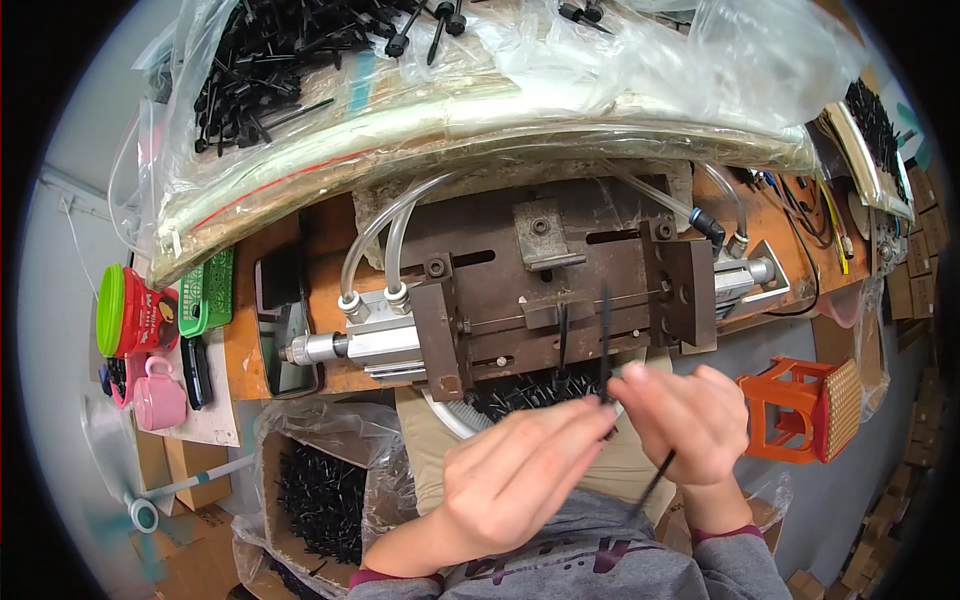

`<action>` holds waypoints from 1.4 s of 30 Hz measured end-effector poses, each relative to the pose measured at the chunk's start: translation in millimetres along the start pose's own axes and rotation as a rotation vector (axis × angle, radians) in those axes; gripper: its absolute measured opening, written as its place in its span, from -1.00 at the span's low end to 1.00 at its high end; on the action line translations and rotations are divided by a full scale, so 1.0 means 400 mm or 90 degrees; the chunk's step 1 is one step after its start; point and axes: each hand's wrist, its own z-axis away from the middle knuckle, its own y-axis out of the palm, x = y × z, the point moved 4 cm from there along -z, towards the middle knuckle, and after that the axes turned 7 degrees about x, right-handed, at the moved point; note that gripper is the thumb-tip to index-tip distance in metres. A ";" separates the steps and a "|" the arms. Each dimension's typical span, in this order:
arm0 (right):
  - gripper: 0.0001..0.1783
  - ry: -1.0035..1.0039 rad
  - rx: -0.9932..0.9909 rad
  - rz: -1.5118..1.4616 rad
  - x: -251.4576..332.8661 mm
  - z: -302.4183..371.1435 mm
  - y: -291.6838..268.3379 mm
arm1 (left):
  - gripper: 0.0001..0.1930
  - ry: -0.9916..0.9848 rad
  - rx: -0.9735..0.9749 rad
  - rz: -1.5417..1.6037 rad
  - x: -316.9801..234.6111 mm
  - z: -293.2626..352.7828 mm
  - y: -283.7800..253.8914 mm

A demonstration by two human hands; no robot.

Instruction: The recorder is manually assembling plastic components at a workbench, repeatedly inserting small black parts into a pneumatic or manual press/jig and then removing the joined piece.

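My left hand (515,478) and my right hand (690,425) meet fingertip to fingertip just in front of a dark metal fixture (480,290). A thin black rod-like part (606,335) rises from between their closed fingertips, slightly blurred. A second slim black part (655,485) slants down out of my right hand's curled fingers. In the middle of the fixture, another black rod-like part (562,335) stands at the small metal block. Below it, a pale round container (440,415) holds many such black parts, partly covered by my left hand.
Pneumatic cylinders (390,340) with clear hoses flank the fixture. A plastic-covered shelf (480,125) with heaped black parts runs across the back. A plastic-lined box (380,470) of black parts is at lower left. An orange stool (795,410) stands right; a pink mug (160,395) left.
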 end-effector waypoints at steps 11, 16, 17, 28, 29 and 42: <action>-0.50 0.467 -0.006 -0.693 -0.041 0.035 0.010 | -0.67 -0.004 0.097 -0.302 0.044 -0.005 0.050; -0.53 0.356 -0.046 -0.491 -0.034 0.001 -0.032 | -0.70 -0.014 0.120 -0.327 0.030 -0.019 0.044; -0.54 0.322 -0.060 -0.410 -0.033 -0.005 -0.046 | -0.70 -0.013 0.126 -0.330 0.031 -0.017 0.043; -0.88 0.516 0.241 -0.868 -0.003 -0.125 -0.024 | -0.52 0.087 -0.012 -0.003 -0.018 -0.033 -0.047; -0.88 0.511 0.295 -0.872 0.001 -0.147 -0.022 | -0.51 0.092 -0.028 0.017 -0.016 -0.031 -0.062; -0.60 0.025 -0.015 0.151 -0.165 -0.574 -0.053 | -0.68 -0.062 0.032 -0.141 0.009 -0.005 -0.043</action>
